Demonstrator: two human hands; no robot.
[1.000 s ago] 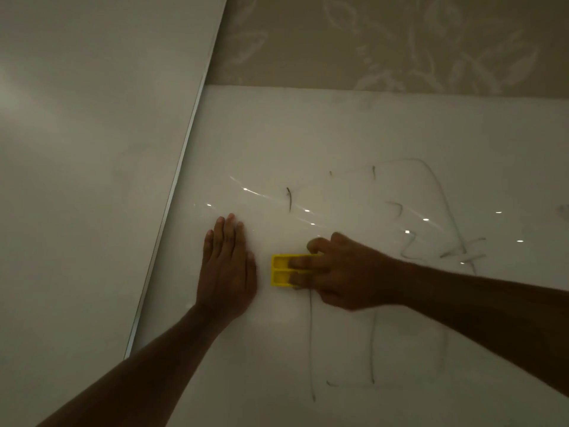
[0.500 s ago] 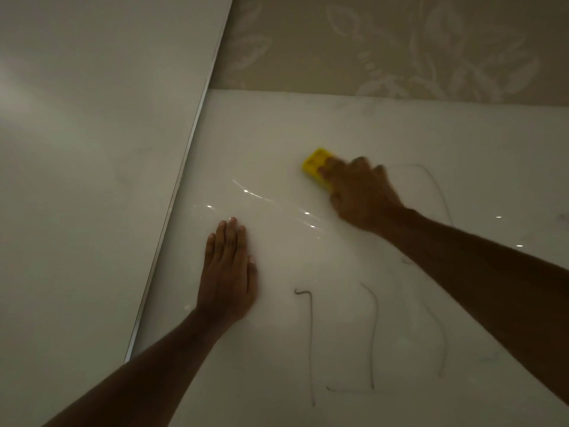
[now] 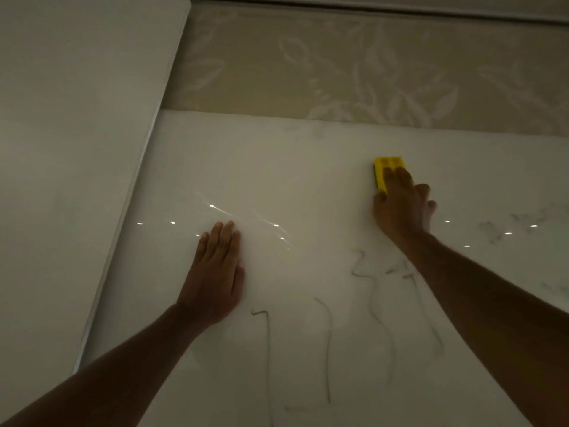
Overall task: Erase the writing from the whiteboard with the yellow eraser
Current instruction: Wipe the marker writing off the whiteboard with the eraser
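The whiteboard [image 3: 277, 167] fills most of the view, glossy with small light reflections. My right hand [image 3: 401, 208] presses the yellow eraser [image 3: 386, 171] flat against the board's upper right part; fingers cover its lower half. My left hand [image 3: 215, 272] lies flat on the board at left of centre, fingers together, holding nothing. Thin dark pen lines [image 3: 329, 349] remain on the lower middle of the board, and squiggles [image 3: 363, 266] sit under my right forearm. Faint smudged marks [image 3: 505, 226] show at far right.
A second white panel [image 3: 70, 149] adjoins the board on the left, with a thin metal edge strip [image 3: 123, 217] between them. Above the board is beige wallpaper with a pale leaf pattern [image 3: 369, 66].
My right hand has carried the eraser from centre left up and then across to the upper right. The upper strokes of the writing are gone. My left hand stays put.
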